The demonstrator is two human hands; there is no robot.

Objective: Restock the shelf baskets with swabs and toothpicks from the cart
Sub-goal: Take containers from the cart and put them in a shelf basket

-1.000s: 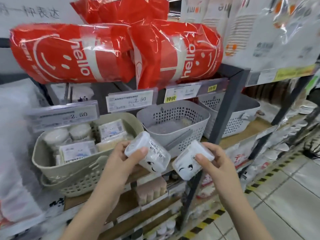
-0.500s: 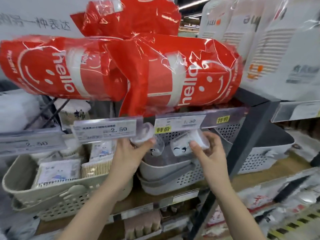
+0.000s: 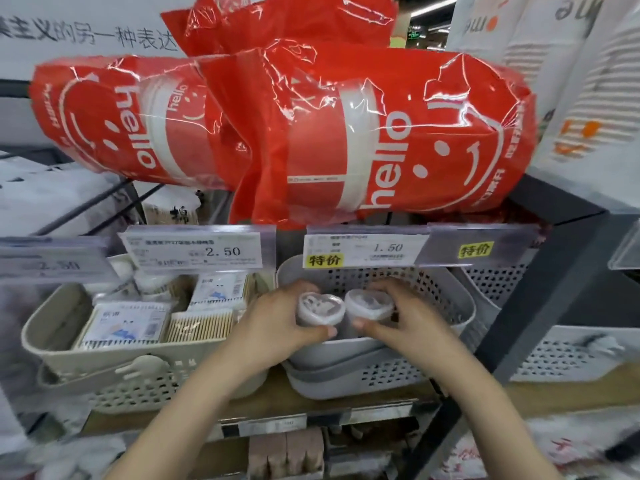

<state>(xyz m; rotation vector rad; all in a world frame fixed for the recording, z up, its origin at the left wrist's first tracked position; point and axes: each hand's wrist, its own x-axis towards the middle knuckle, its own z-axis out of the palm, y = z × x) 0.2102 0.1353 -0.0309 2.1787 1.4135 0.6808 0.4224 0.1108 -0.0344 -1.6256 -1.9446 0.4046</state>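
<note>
My left hand [image 3: 273, 323] grips a clear heart-shaped swab tub [image 3: 320, 308], and my right hand [image 3: 405, 320] grips a second such tub [image 3: 369, 303]. Both tubs sit upright, side by side, just inside the front rim of the grey perforated basket [image 3: 460, 306] under the 1.50 price tag [image 3: 365, 251]. To the left stands a beige basket [image 3: 52, 344] packed with flat swab packs [image 3: 124, 323] and wooden sticks [image 3: 199, 327]. The grey basket's floor is hidden behind my hands.
Big red "hello" bags [image 3: 346, 140] hang over the shelf above, close over the baskets. Another grey basket [image 3: 571, 351] sits to the right past a dark shelf upright [image 3: 540, 306]. More stock lies on the lower shelf [image 3: 287, 452].
Both hands carried the tubs forward from below the shelf, under the price rail and down into the grey basket. The tubs turned from tilted to upright. The camera moved closer.
</note>
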